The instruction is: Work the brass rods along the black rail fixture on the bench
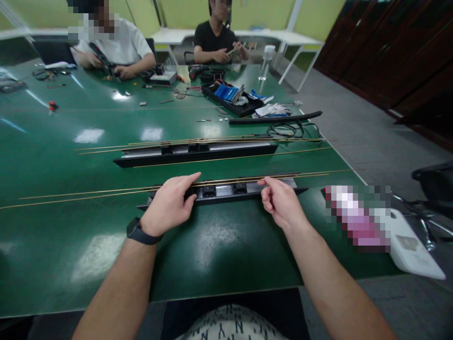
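Observation:
Across the near black-and-silver rail (226, 190) run several thin gold-coloured rods (226, 181), sticking out far past its left end. Small black blocks (209, 190) sit along the rail's channel. My left hand (172, 198), with a dark band on the wrist, lies over the rail's left part. Its index finger is stretched out and the thumb stands apart. Toward the right end is my right hand (281, 200), its fingers curled and the fingertips at the rods. The hand partly hides the contact there.
Beyond lies a second similar rail (198, 154) with more rods. Farther back are a black tray (240, 109) of blue items, a black strip (276, 118) and a coiled cable (288, 130). A white object (412, 245) lies at right. Two people sit across the green table (226, 259).

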The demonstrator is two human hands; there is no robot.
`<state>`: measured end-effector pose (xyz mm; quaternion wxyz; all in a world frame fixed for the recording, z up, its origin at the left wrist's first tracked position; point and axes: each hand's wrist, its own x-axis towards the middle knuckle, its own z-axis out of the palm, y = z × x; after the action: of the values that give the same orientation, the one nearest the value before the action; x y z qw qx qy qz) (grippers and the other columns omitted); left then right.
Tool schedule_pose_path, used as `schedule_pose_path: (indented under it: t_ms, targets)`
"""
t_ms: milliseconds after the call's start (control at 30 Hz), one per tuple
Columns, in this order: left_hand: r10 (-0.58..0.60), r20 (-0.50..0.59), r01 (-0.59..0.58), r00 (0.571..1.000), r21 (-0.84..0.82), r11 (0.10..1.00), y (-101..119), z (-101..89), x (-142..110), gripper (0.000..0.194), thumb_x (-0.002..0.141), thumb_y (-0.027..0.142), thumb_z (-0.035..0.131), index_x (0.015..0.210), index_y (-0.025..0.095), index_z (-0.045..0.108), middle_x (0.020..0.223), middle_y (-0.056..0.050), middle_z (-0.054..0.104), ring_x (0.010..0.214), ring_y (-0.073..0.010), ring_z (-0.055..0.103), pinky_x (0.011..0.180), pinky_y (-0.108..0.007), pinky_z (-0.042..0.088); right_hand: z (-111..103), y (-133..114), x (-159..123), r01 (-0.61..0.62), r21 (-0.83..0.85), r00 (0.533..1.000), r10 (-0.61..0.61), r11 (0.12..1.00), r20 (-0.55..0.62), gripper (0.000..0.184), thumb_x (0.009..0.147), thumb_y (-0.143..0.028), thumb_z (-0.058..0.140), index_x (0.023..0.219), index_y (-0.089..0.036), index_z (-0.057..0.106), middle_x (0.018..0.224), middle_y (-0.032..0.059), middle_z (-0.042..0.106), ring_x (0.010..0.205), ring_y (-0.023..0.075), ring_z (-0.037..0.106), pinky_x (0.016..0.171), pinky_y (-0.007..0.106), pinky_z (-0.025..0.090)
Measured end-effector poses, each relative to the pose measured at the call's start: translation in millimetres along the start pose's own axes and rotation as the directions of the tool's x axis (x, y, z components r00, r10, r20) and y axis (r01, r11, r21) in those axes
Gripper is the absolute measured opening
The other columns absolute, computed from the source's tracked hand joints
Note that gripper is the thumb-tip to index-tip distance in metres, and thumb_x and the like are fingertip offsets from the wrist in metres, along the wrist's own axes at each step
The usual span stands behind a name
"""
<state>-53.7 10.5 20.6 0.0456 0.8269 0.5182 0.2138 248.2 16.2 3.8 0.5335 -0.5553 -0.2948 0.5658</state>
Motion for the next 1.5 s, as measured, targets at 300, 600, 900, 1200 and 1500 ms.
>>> schedule_pose_path:
  t_ms: [300,600,900,1200,1500]
  targets:
    - [0.057,-0.037,-0.056,0.998,0.019,0.998,7.1,2.3,1.9,0.051,0.092,0.030,0.059,0.141,0.016,0.059,0.133,-0.014,0.070,0.122,-0.0286,0.064,0.111,-0.045,0.047,0.4,0.4,0.2,0.013,-0.003,1.000,-0.013,1.000,0.013,0.024,0.087,-0.038,0.070,0.089,-0.014,0.068,0.049,-0.0043,0.054,0.030,0.0060,0.037,0.030,0.018,0.019]
    - [0.101,-0.033,-0.101,0.994,0.020,0.995,11.0,14.0,3.4,0.040,0.100,0.031,0.054,0.138,0.020,0.061,0.133,-0.010,0.070,0.125,-0.0248,0.063,0.121,-0.049,0.034,0.4,-0.4,0.4,0.013,-0.003,1.000,-0.013,1.000,0.005,0.023,0.088,-0.037,0.068,0.088,-0.014,0.068,0.048,-0.0046,0.053,0.030,0.0062,0.036,0.029,0.018,0.018]
    - [0.102,-0.070,-0.100,0.992,0.033,0.994,25.3,22.5,10.0,0.035,0.101,0.033,0.058,0.133,0.020,0.064,0.124,-0.009,0.073,0.118,-0.0244,0.066,0.120,-0.049,0.035,-0.6,2.4,2.3,0.011,-0.011,1.000,-0.011,1.000,-0.001,0.023,0.088,-0.038,0.069,0.088,-0.015,0.068,0.048,-0.0042,0.054,0.029,0.0066,0.036,0.029,0.019,0.018]
    - [0.058,-0.141,-0.047,0.988,0.082,0.996,21.6,18.0,5.8,0.049,0.098,0.051,0.063,0.133,0.017,0.065,0.128,-0.012,0.071,0.122,-0.0285,0.063,0.117,-0.049,0.037,-1.1,2.2,2.4,0.014,-0.006,1.000,-0.014,1.000,0.003,0.024,0.087,-0.038,0.069,0.089,-0.014,0.068,0.047,-0.0042,0.054,0.029,0.0066,0.035,0.029,0.019,0.019]
    - [-0.181,-0.255,0.228,0.950,0.171,0.959,-5.8,0.4,7.4,0.056,0.095,0.062,0.061,0.121,0.013,0.073,0.115,-0.014,0.077,0.110,-0.0337,0.070,0.101,-0.047,0.049,0.4,0.1,0.5,0.014,-0.012,1.000,-0.014,1.000,0.001,0.023,0.087,-0.037,0.069,0.088,-0.014,0.067,0.048,-0.0043,0.053,0.029,0.0063,0.036,0.030,0.018,0.019]
